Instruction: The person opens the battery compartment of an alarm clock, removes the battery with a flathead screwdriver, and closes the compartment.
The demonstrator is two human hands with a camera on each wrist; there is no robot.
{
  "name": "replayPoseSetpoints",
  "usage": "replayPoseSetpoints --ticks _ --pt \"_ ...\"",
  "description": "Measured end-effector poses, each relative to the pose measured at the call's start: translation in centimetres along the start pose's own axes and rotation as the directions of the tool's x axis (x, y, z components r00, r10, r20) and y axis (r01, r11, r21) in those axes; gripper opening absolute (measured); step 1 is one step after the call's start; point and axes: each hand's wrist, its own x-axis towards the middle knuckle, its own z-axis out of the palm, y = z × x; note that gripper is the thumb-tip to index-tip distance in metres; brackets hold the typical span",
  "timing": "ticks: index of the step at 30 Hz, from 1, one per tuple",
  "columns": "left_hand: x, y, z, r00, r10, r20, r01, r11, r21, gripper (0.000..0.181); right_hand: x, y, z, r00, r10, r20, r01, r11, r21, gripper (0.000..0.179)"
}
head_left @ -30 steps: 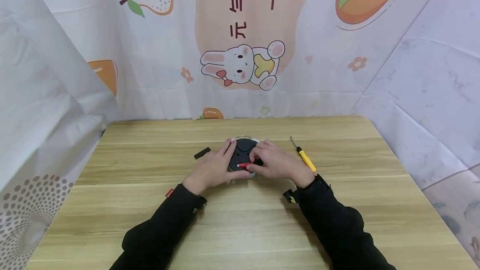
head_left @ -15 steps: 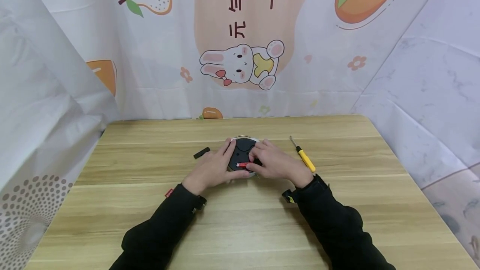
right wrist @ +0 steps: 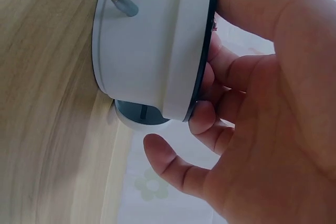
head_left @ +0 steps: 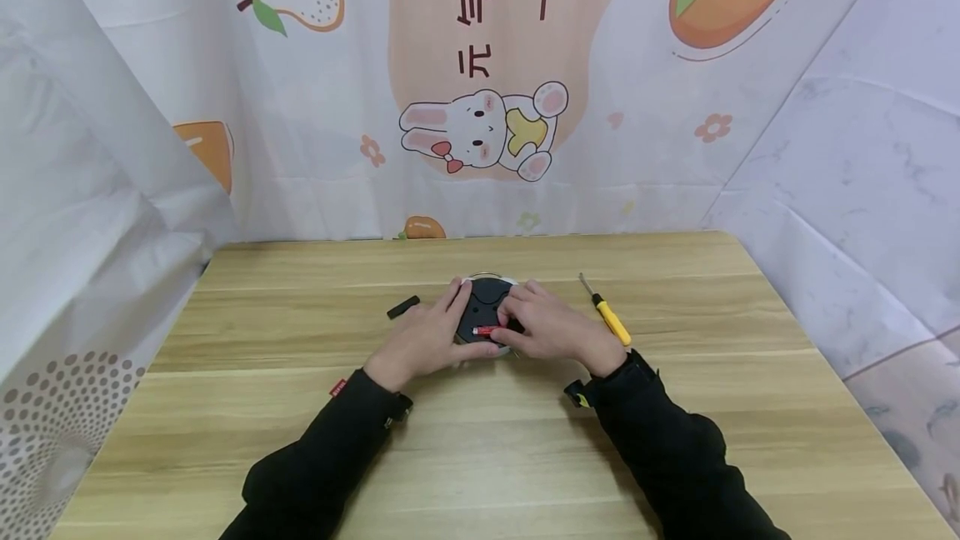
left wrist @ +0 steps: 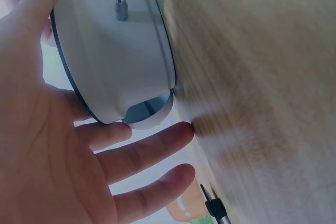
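Observation:
A round alarm clock [head_left: 483,294] lies with its black back up, its white side [left wrist: 105,51] showing in both wrist views. A short metal foot [right wrist: 124,4] sticks out of that side. My left hand [head_left: 423,338] holds the clock at its left, with fingers on the far left rim and the thumb along the near edge. A red battery [head_left: 486,330] shows in the near part of the back. My right hand [head_left: 555,323] has curled fingers over the right of the back and its thumb at the battery's right end, pinching there. The fingers hide that end.
A small black strip-like cover [head_left: 403,307] lies left of the clock on the wooden table [head_left: 480,457]. To the right is a screwdriver [head_left: 613,321] with a yellow handle. A printed curtain [head_left: 322,107] hangs behind the table's far edge.
Both hands keep their places on the clock, and the battery sits where it was. Only a very slight shift of the right thumb shows.

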Motion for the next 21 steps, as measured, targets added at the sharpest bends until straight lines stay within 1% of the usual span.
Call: replayPoseSetpoints --ticks 9,14,21 --pt "0.05 0.01 -0.11 1.0 -0.015 0.018 0.015 1.0 -0.005 0.115 0.06 -0.15 -0.15 0.998 0.037 0.042 -0.038 0.999 0.033 0.024" --pt "0.05 -0.01 -0.03 1.0 -0.02 0.02 0.02 1.0 -0.007 0.115 -0.03 -0.13 -0.16 0.999 0.036 0.04 -0.038 0.998 0.044 0.023" --pt "0.07 0.02 0.0 1.0 -0.02 0.02 0.02 1.0 -0.009 0.115 -0.1 -0.05 -0.18 0.999 0.016 0.029 -0.018 0.998 0.064 0.021"
